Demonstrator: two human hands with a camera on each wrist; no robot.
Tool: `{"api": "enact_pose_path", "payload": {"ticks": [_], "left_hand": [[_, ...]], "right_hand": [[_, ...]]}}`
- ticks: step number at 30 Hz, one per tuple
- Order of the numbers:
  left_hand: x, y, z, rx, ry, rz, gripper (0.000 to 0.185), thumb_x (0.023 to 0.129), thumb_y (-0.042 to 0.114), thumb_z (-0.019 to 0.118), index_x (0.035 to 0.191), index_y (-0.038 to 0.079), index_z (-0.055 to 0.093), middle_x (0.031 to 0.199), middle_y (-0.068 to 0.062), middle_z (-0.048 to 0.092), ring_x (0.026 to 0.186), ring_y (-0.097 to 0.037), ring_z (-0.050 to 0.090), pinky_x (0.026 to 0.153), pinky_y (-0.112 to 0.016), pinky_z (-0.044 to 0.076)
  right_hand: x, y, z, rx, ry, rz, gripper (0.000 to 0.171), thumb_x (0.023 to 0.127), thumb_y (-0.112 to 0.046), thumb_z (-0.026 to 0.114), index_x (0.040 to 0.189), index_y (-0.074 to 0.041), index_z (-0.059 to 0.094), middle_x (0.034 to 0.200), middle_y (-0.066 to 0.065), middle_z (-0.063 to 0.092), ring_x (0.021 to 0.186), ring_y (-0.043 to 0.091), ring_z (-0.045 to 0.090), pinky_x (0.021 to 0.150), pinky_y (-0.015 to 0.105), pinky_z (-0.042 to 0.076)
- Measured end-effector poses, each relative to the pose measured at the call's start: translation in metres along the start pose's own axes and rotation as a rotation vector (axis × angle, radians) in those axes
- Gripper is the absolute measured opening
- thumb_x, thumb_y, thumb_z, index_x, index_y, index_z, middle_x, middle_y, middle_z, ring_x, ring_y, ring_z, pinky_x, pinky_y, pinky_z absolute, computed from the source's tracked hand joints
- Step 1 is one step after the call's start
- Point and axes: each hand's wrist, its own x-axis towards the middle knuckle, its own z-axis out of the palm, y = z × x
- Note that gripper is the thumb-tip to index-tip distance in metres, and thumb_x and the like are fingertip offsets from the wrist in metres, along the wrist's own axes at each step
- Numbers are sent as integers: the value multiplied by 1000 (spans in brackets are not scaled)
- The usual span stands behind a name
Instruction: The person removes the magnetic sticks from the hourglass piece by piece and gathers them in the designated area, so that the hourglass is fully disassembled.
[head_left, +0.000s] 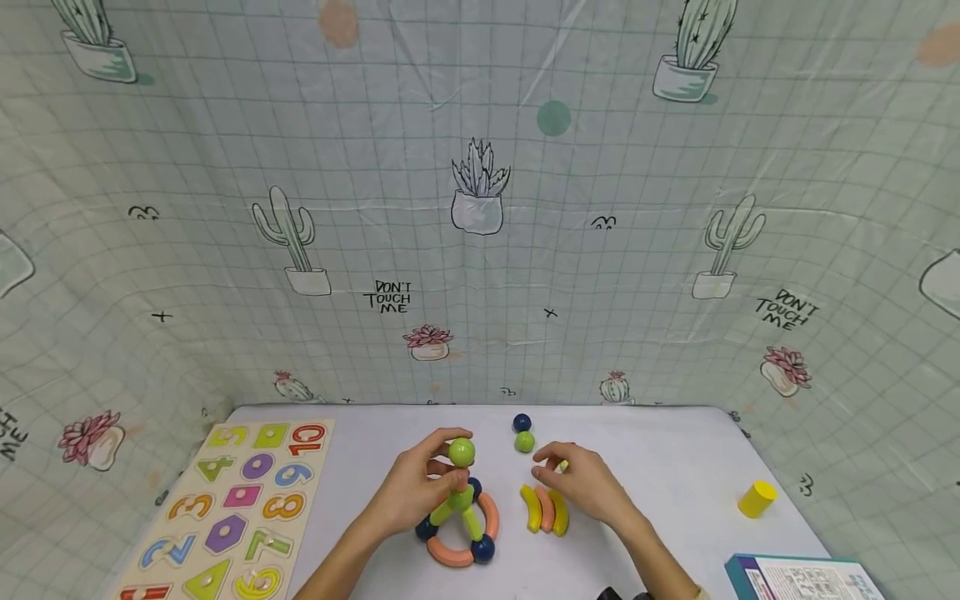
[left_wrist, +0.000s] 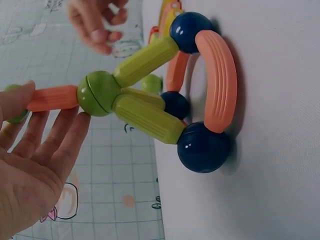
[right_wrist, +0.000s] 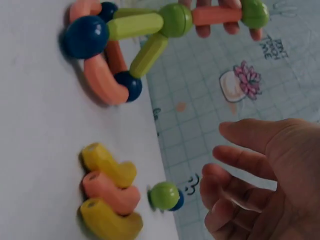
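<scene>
Holding the stick-and-ball toy (head_left: pixel 459 512) upright near the table's (head_left: pixel 675 467) front edge, left hand (head_left: pixel 416 492) hides its orange post; right hand (head_left: pixel 585 483) loose, empty, partly covering curved pieces (head_left: pixel 545 509).

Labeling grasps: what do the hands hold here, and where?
The left hand pinches the toy structure by its upright orange rod, below the top green ball. The right hand holds nothing, as far as visible.
</scene>
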Motion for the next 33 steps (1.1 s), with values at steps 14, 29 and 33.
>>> {"api": "enact_pose_path", "payload": {"ticks": [14,29,33], "left_hand": [[-2,-6,0,-44,24,-38,42,93,27,74,129,8,61,113,-9,67,102,-23,69,75,-27,58],[-1,-8,2,-55,36,-56,34,91,23,77,118,6,65,111,-9,70,100,-21,72,69,-26,58],[0,-6,2,-41,41,-39,31,91,20,77,116,5,66,108,-9,70,98,-21,72,72,-26,58]], "right_hand": [[7,-76,22,242,-71,-375,40,96,-40,69,132,-24,63,110,-5,68,84,10,65,69,27,55],[6,-87,27,212,-50,-422,38,93,-42,71,128,-29,64,103,-11,62,82,10,61,70,26,53],[9,-86,26,197,-22,-433,39,94,-40,71,128,-23,65,103,-10,62,81,9,61,69,26,54]]}}
